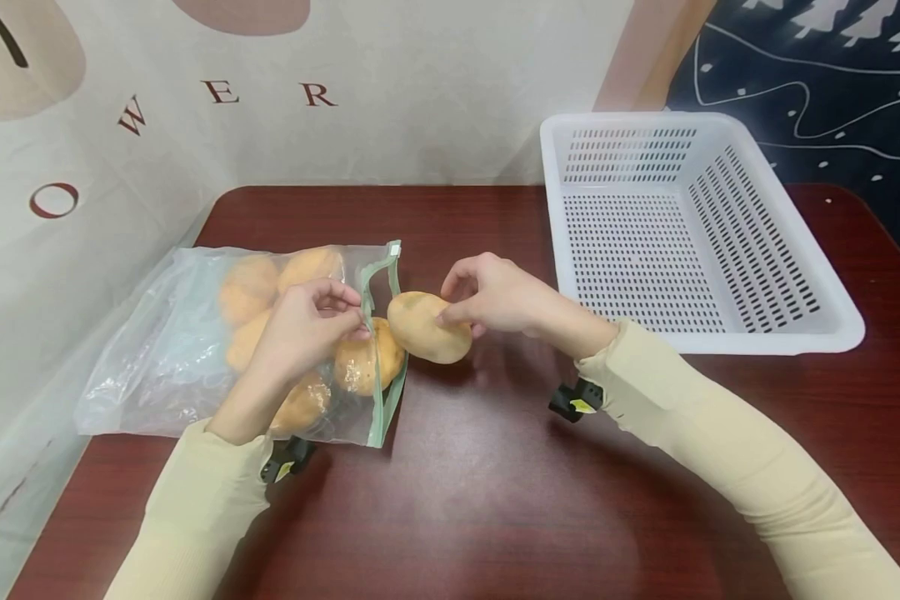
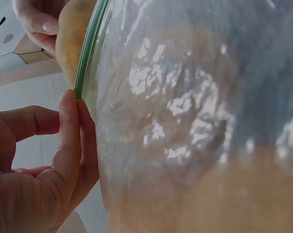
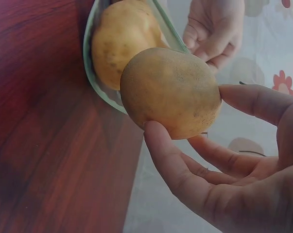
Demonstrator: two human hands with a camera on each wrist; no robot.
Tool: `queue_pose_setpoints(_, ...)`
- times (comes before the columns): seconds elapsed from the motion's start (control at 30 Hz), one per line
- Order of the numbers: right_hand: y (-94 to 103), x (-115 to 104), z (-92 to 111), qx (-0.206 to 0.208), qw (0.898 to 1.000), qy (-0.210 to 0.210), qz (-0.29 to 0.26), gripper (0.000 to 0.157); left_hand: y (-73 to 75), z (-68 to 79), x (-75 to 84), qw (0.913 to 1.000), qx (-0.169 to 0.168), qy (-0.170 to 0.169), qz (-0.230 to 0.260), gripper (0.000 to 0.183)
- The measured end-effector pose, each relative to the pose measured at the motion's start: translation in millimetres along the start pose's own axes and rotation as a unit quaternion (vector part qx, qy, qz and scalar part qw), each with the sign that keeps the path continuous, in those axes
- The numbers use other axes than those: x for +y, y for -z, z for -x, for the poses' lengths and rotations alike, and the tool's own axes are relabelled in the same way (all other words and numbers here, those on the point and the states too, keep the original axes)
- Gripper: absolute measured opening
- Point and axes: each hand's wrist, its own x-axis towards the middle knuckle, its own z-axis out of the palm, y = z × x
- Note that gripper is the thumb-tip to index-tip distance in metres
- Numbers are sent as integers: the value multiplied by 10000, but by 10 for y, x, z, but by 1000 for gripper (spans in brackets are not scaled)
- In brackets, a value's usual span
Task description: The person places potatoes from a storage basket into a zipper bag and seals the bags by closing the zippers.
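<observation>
A potato (image 1: 429, 327) is held by my right hand (image 1: 498, 296), its thumb and fingers around the near end, just outside the mouth of a clear zip bag (image 1: 172, 367). In the right wrist view the same potato (image 3: 170, 92) sits between thumb and fingertips. My left hand (image 1: 307, 325) pinches the bag's green-edged rim (image 2: 90, 48) between its fingers. Several potatoes lie inside the bag; one potato (image 3: 124, 41) shows right at the opening. The bag lies on its side with its mouth facing right.
A white perforated plastic basket (image 1: 802, 340) stands at the back right of the dark red wooden table (image 1: 495, 500). Behind the table hangs a pale printed cloth (image 1: 420, 100); a dark patterned cloth (image 1: 855, 100) hangs at the right.
</observation>
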Motion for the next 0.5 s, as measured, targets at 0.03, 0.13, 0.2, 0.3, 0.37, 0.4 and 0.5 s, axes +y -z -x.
queue_pose_setpoints(0.03,-12,9,-1,-7,10000,-42,59,24,0,0,-1,10000,1,1,-2,15)
queue_pose_setpoints(0.13,-45,34,-3,-50,9998,-150,115,23,-5,5,5,10000,-1,-3,20,16)
queue_pose_setpoints(0.2,-62,50,-1,-90,9997,-200,89,23,-6,10,6,10000,-5,-5,31,16)
queue_pose_setpoints(0.3,-75,70,17,-139,9996,-228,39,21,-8,14,5,10000,-27,-29,17,17)
queue_pose_setpoints(0.37,-74,83,35,-151,9996,-231,64,21,-9,11,-2,10000,-34,-41,3,17)
queue_pose_setpoints(0.4,-72,88,45,-162,9996,-229,86,21,-9,7,-4,10000,-37,-41,-7,17)
queue_pose_setpoints(0.5,-67,111,69,-274,9992,-217,167,22,-13,-1,-13,10000,-33,-37,-49,16)
